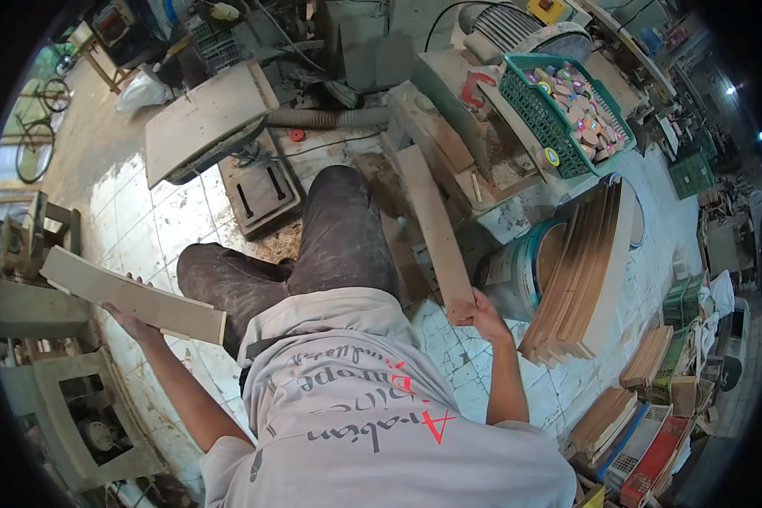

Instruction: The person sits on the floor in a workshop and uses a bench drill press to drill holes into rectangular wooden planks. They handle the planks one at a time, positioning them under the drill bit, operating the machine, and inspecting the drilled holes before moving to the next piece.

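My left hand is closed on a pale, flat wooden board at the left, its fingers under and behind it. A second edge shows along this board, so it may be more than one piece. On the right, my right hand grips the near end of a long, narrow wooden plank. The plank's far end reaches up beside the wooden machine stand. Close to my right hand, a stack of curved-looking boards rests on a bucket.
A green plastic basket full of small wooden pieces sits on the machine stand. A tilted machine table stands ahead on a slotted base. Crates and more board stacks lie at the right, and a machine housing is at the lower left.
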Demonstrator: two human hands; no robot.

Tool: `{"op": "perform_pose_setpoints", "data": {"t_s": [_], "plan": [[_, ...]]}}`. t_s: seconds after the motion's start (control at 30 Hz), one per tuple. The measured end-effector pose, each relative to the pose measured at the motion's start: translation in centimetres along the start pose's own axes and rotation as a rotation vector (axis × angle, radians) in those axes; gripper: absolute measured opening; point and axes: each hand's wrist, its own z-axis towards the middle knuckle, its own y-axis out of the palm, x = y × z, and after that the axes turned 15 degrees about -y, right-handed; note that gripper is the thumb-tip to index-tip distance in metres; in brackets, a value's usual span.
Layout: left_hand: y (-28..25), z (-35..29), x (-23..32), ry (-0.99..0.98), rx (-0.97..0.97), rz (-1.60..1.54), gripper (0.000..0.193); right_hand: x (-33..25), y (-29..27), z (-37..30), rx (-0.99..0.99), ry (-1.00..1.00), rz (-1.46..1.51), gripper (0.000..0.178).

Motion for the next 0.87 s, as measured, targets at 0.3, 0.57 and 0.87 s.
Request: {"op": "perform_pose_setpoints", "data": {"t_s": [0.3,0.57,0.87], "plan": [[-0.7,-0.7,0.8,0.045,-0.022,0.005,0.076,13.7,-1.0,6.9,-0.01,0.075,0.093,0.041],[-1.0,-2.0,2.4,0.104,-0.009,0.042,0.076,16.6,1.2,11.8,0.094,0.114,0.148,0.045],[0.4,-2.3,3.2,0.065,0.0,0.066,0.078,18.8,-0.6,15.0,-0.024,0.129,0.184,0.045]]}}
